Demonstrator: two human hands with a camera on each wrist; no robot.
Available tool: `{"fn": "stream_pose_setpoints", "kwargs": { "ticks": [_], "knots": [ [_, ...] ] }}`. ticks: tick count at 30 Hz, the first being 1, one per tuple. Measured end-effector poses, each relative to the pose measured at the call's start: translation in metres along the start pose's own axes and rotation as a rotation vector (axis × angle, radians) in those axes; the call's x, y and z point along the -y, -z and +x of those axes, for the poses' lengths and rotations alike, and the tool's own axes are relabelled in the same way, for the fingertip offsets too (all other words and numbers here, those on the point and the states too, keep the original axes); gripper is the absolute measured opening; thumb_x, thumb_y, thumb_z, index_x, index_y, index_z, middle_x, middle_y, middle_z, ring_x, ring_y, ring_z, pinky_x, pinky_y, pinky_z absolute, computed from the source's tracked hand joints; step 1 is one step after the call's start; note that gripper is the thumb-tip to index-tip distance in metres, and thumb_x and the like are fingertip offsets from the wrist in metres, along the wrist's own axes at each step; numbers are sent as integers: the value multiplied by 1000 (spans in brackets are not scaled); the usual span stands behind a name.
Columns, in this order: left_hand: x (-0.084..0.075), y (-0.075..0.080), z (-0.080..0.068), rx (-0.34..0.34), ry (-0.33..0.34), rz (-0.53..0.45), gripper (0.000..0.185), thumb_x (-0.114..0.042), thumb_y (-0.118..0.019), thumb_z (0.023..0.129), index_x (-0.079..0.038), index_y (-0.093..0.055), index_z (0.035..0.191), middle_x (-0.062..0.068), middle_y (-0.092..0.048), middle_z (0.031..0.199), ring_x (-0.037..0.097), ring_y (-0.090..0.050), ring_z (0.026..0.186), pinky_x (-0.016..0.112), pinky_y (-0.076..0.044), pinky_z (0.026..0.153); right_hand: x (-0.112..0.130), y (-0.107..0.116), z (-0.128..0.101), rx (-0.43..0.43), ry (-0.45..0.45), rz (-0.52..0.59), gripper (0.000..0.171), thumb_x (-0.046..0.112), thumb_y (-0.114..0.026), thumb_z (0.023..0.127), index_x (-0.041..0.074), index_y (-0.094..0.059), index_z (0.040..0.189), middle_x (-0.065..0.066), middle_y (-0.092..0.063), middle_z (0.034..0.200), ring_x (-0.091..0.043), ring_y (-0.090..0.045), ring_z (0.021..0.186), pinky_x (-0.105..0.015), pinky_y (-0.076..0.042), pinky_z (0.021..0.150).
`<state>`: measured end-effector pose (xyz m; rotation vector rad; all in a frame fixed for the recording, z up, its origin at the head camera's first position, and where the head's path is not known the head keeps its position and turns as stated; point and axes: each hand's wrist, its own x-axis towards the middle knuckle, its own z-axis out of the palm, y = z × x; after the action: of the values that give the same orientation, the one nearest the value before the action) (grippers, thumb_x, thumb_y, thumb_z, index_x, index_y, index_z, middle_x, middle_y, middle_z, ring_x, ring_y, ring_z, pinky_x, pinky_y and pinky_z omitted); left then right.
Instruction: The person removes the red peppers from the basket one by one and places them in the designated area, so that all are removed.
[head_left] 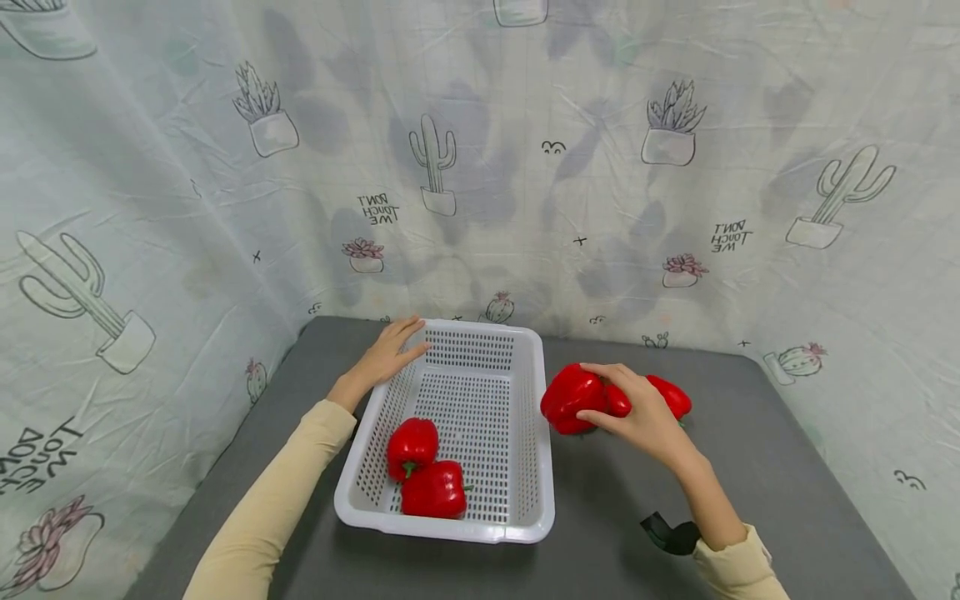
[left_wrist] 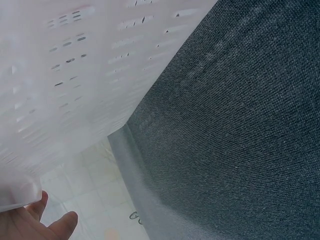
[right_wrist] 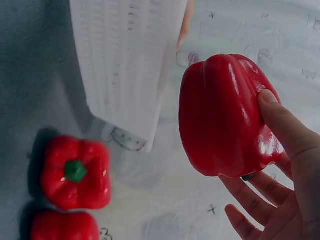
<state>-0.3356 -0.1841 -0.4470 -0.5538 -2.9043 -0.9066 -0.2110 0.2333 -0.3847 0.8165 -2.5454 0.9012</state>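
My right hand (head_left: 637,412) grips a red bell pepper (head_left: 572,400) just outside the basket's right rim; the right wrist view shows thumb and fingers around this pepper (right_wrist: 227,115), raised above the table. Behind the hand lie two more red bell peppers (head_left: 670,396), partly hidden in the head view. The white perforated basket (head_left: 547,467) holds two red bell peppers, one (head_left: 412,446) behind the other (head_left: 435,490), near its front left. At the basket's far left rim, my left hand (head_left: 386,354) rests with fingers extended over the edge.
The dark grey table (head_left: 757,467) carries the basket. A black strap (head_left: 670,533) lies near my right wrist. Pale cloth printed with cacti (head_left: 480,167) hangs behind the table and along both sides.
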Motion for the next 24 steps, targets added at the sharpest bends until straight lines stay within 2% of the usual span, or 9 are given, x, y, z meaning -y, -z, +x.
{"fn": "stream_pose_setpoints", "kwargs": {
  "ticks": [6, 12, 19, 24],
  "knots": [
    [1, -1, -2, 2, 1, -4, 64, -42, -49, 94, -12, -28, 147, 12, -20, 153, 36, -11, 140, 62, -14, 108, -14, 2, -13, -42, -19, -49, 63, 30, -80, 72, 23, -54, 129, 4, -59, 117, -12, -55, 101, -38, -54, 73],
    [0, 0, -2, 5, 4, -7, 64, -44, -47, 95, -11, -29, 147, 11, -20, 154, 35, -11, 141, 61, -15, 108, -27, 6, -25, -82, -79, -81, 63, 27, -82, 70, 22, -56, 127, 4, -61, 111, -11, -55, 96, -35, -55, 69],
    [-1, 0, -2, -4, 3, -8, 64, -44, -47, 95, -11, -29, 146, 11, -20, 153, 35, -12, 140, 61, -14, 108, -44, 13, -43, -136, -124, -115, 61, 23, -83, 69, 17, -58, 125, -3, -63, 112, -18, -58, 95, -38, -54, 71],
    [-3, 0, -1, -10, 0, -18, 63, -41, -48, 95, -10, -30, 146, 12, -21, 153, 35, -12, 140, 61, -14, 108, -55, 19, -57, -185, -188, -121, 60, 21, -83, 69, 13, -59, 124, -4, -65, 107, -14, -56, 83, -18, -48, 65]
  ]
}}
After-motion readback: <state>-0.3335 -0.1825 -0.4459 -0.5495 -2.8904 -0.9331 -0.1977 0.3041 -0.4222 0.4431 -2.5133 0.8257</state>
